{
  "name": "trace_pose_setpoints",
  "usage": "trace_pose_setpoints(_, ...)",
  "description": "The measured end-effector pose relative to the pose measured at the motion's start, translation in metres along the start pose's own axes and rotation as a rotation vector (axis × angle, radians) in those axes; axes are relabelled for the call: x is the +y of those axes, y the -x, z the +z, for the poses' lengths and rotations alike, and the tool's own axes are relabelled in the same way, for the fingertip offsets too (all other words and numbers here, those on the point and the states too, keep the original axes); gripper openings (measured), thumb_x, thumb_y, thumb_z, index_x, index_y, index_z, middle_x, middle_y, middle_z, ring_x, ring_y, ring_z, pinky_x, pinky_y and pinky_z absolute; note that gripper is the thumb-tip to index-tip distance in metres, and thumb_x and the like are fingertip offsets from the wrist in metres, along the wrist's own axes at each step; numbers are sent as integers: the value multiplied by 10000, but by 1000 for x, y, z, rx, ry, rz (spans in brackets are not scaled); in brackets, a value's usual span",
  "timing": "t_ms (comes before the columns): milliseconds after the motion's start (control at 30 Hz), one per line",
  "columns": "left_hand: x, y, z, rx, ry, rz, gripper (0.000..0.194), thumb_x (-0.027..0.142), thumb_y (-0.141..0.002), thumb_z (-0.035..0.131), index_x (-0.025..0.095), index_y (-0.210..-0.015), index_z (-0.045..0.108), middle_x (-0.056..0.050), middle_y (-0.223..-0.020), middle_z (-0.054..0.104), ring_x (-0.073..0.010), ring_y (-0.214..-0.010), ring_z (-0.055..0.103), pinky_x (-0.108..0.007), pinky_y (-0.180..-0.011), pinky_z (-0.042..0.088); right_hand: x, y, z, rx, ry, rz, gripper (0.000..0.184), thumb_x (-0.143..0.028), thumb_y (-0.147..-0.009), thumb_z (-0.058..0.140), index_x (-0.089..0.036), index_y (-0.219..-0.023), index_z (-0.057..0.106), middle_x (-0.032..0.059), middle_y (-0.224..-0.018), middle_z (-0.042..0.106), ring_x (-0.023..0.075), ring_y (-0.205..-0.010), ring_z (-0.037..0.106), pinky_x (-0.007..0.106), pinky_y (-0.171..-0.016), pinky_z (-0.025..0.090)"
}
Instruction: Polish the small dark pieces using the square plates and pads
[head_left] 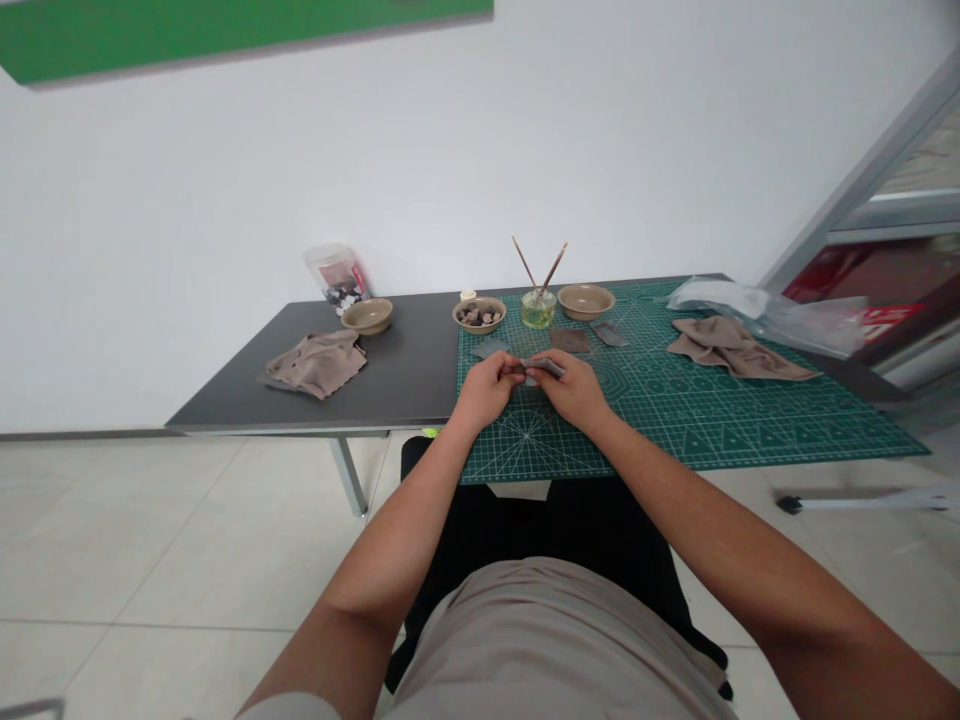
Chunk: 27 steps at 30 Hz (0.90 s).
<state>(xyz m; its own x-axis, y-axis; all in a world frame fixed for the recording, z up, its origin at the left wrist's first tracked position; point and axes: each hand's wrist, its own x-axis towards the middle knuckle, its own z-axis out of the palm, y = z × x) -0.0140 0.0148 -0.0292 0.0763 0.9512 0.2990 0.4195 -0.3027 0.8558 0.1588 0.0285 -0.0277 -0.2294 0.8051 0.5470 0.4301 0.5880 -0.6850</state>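
Over the green cutting mat both hands meet at the fingertips. My right hand is closed on a small folded grey sheet that looks like sandpaper. My left hand is closed in a pinch at the sheet's left end; whatever small piece lies between its fingers is mostly hidden. Just beyond the hands lie a pale grey sheet, a brown sheet and a dark grey sheet, flat on the mat.
Behind are a bowl of brown chunks, a glass jar of yellowish liquid holding two thin sticks, and a second bowl. Brown cloths, a left bowl, a plastic tub and a clear bag flank them.
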Motion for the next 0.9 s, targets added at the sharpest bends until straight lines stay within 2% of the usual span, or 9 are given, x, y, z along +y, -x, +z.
trace_pose_setpoints(133,3,1,0,15,-42,14,92,110,-788,615,199,-810,610,38,-679,597,-136,-675,557,-260,-669,409,-1,0,0,14,-6,-16,142,-260,-857,608,-226,-883,744,54,-896,746,222,-860,689,366,-807,529)
trace_pose_setpoints(333,-1,0,1,34,49,-7,118,111,-806,587,197,-881,621,42,-675,584,-132,-645,553,-256,-642,409,1,0,1,-21,16,27,130,-273,-849,637,-227,-867,757,45,-841,754,222,-798,695,354,-752,529)
trace_pose_setpoints(533,3,2,0,21,-42,1,94,112,-795,599,200,-831,600,36,-678,597,-140,-668,557,-264,-660,408,0,1,1,26,-16,2,141,-292,-859,640,-235,-890,765,47,-890,762,220,-834,701,364,-788,538)
trace_pose_setpoints(900,-4,-2,1,-1,133,-40,106,123,-790,589,191,-866,617,41,-675,602,-120,-614,541,-249,-617,418,-1,2,0,11,-55,57,170,-378,-837,670,-240,-889,755,35,-861,755,223,-800,689,353,-748,510)
